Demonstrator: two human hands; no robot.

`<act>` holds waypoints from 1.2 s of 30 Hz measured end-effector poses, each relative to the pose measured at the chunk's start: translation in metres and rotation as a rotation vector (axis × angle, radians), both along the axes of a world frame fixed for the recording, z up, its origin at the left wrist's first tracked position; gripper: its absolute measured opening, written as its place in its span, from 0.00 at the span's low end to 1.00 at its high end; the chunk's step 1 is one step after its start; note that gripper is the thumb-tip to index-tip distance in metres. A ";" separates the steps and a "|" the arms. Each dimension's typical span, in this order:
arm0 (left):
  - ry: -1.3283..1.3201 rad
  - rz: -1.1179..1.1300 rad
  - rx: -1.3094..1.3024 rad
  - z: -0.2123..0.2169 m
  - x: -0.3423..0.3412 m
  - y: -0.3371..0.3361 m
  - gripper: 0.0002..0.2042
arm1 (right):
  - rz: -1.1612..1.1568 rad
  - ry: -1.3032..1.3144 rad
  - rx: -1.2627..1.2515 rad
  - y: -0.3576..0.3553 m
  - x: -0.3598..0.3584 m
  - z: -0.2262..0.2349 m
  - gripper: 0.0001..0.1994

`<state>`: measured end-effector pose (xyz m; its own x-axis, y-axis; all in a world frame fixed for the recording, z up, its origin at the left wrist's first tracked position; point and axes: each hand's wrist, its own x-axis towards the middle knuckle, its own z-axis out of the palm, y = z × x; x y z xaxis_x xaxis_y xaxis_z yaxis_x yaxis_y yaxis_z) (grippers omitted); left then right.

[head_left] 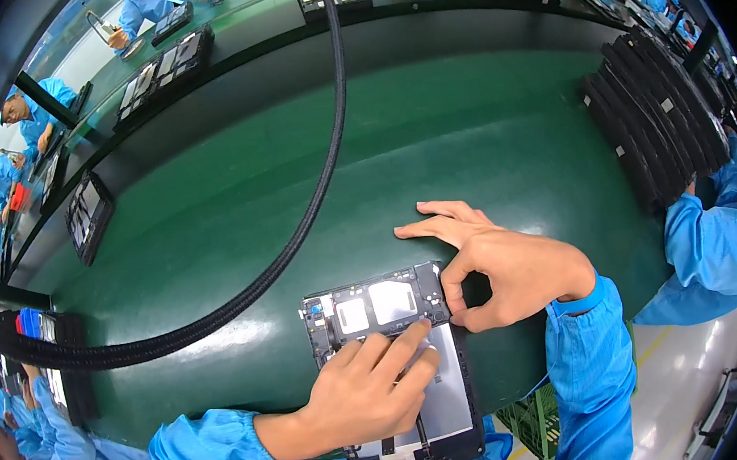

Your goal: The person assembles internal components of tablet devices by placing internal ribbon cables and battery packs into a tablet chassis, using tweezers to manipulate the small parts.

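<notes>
An opened tablet [451,401] with a black frame, a circuit board and silvery panels lies before me, its near end over the table's front edge. My left hand [369,393] rests across its middle, fingers bent and apart, the index fingertip touching near the board's lower edge. At the tablet's upper right side is my right hand [516,270]. Its thumb and index finger are pinched together against the frame, while the other fingers stretch away over the table. Whatever may be between the pinching fingertips is too small to make out.
A black braided cable [326,171] curves across the view above the green table [204,202]. Stacked black trays [658,119] stand at the right. Another opened device [91,219] is at the far left. A raised shelf [251,49] carries more devices; co-workers in blue sit around.
</notes>
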<state>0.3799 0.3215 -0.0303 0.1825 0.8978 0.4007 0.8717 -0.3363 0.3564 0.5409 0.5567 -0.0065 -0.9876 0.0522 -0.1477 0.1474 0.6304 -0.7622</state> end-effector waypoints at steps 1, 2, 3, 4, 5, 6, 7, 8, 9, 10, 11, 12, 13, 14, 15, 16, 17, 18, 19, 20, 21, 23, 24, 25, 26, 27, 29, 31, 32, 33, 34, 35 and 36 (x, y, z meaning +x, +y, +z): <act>0.028 0.005 -0.009 -0.003 0.000 -0.003 0.18 | 0.005 -0.001 -0.004 0.000 -0.001 -0.001 0.03; 0.055 0.010 -0.017 -0.004 -0.001 -0.004 0.19 | 0.009 -0.002 -0.008 0.000 -0.002 -0.001 0.03; 0.055 0.006 -0.018 -0.004 -0.002 -0.004 0.19 | 0.006 -0.001 -0.009 0.000 -0.002 -0.001 0.03; 0.058 0.002 -0.016 -0.004 -0.001 -0.004 0.19 | 0.008 0.000 -0.007 0.001 -0.002 -0.002 0.03; 0.061 -0.001 -0.014 -0.004 -0.001 -0.003 0.19 | 0.011 0.003 -0.005 0.002 -0.002 -0.003 0.03; 0.061 -0.004 -0.016 -0.006 -0.001 -0.002 0.19 | 0.009 0.003 -0.007 0.002 -0.001 -0.004 0.03; 0.044 -0.012 -0.008 -0.007 -0.002 -0.001 0.18 | 0.010 0.004 -0.007 0.003 0.000 -0.004 0.03; 0.028 -0.019 0.000 -0.007 -0.002 0.000 0.18 | 0.011 0.006 -0.006 0.004 0.001 -0.005 0.03; 0.029 -0.021 -0.002 -0.007 -0.002 0.001 0.18 | 0.009 0.007 -0.008 0.004 0.001 -0.005 0.03; 0.022 -0.027 -0.009 -0.006 -0.001 0.002 0.18 | 0.008 0.002 -0.010 0.004 0.001 -0.004 0.04; 0.015 -0.034 -0.016 -0.005 -0.001 0.003 0.18 | 0.008 -0.002 -0.012 0.004 0.001 -0.004 0.04; 0.016 -0.036 -0.017 -0.003 -0.001 0.003 0.18 | 0.005 -0.001 -0.013 0.004 0.001 -0.004 0.04; 0.042 -0.057 -0.031 -0.002 0.000 0.004 0.19 | 0.003 -0.003 -0.008 0.004 0.002 -0.006 0.04; 0.068 -0.078 -0.044 -0.002 0.001 0.005 0.19 | 0.000 -0.006 -0.003 0.004 0.004 -0.007 0.04; 0.065 -0.084 -0.044 -0.002 0.005 0.007 0.19 | -0.007 -0.009 -0.004 0.005 0.005 -0.007 0.04; 0.074 -0.068 -0.052 0.000 0.008 0.006 0.22 | 0.001 -0.001 -0.002 0.007 0.004 -0.007 0.04; 0.081 -0.051 -0.060 0.001 0.009 0.006 0.24 | 0.008 0.006 0.000 0.007 0.002 -0.007 0.04; 0.082 -0.053 -0.061 0.002 0.007 0.004 0.24 | 0.005 0.007 -0.001 0.006 0.000 -0.008 0.04; 0.118 -0.056 -0.069 0.001 0.009 0.005 0.25 | -0.014 0.022 -0.007 0.008 0.001 -0.009 0.05; 0.153 -0.058 -0.076 0.001 0.011 0.005 0.25 | -0.033 0.036 -0.012 0.009 0.001 -0.009 0.05; 0.145 -0.055 -0.072 -0.001 0.010 0.004 0.25 | -0.029 0.028 -0.008 0.009 0.001 -0.009 0.05; 0.114 -0.039 -0.023 -0.007 0.004 0.000 0.25 | -0.065 0.067 -0.096 0.007 -0.002 -0.010 0.06; 0.110 -0.032 -0.018 -0.006 0.005 0.000 0.25 | -0.058 0.064 -0.091 0.007 -0.002 -0.010 0.06; 0.132 -0.032 -0.011 -0.006 0.005 0.000 0.25 | -0.074 0.101 -0.068 0.006 -0.002 -0.012 0.05; 0.155 -0.032 -0.004 -0.005 0.004 0.001 0.25 | -0.091 0.139 -0.046 0.005 -0.003 -0.014 0.05; 0.151 -0.031 -0.005 -0.005 0.004 0.001 0.25 | -0.090 0.135 -0.046 0.003 -0.003 -0.017 0.05; 0.143 -0.033 -0.050 -0.004 0.001 0.000 0.24 | -0.129 0.200 -0.080 -0.001 -0.008 -0.022 0.04; 0.147 -0.022 -0.052 -0.005 0.001 -0.001 0.24 | -0.124 0.213 -0.078 -0.001 -0.011 -0.024 0.05; 0.151 -0.013 -0.053 -0.005 0.001 -0.001 0.23 | -0.119 0.225 -0.075 -0.001 -0.012 -0.025 0.05; 0.150 -0.014 -0.053 -0.006 0.000 0.000 0.23 | -0.120 0.224 -0.075 -0.001 -0.013 -0.026 0.05; 0.127 -0.013 -0.063 -0.008 0.000 0.002 0.22 | -0.130 0.241 -0.072 -0.001 -0.013 -0.027 0.05; 0.105 -0.013 -0.072 -0.009 0.000 0.003 0.21 | -0.141 0.258 -0.069 -0.001 -0.013 -0.029 0.05; 0.102 -0.015 -0.074 -0.010 0.000 0.004 0.21 | -0.143 0.256 -0.070 -0.002 -0.012 -0.031 0.05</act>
<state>0.3801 0.3256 -0.0402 0.2327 0.9210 0.3125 0.8997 -0.3259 0.2903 0.5287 0.5550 -0.0371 -0.9767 0.1916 0.0965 0.0284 0.5614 -0.8271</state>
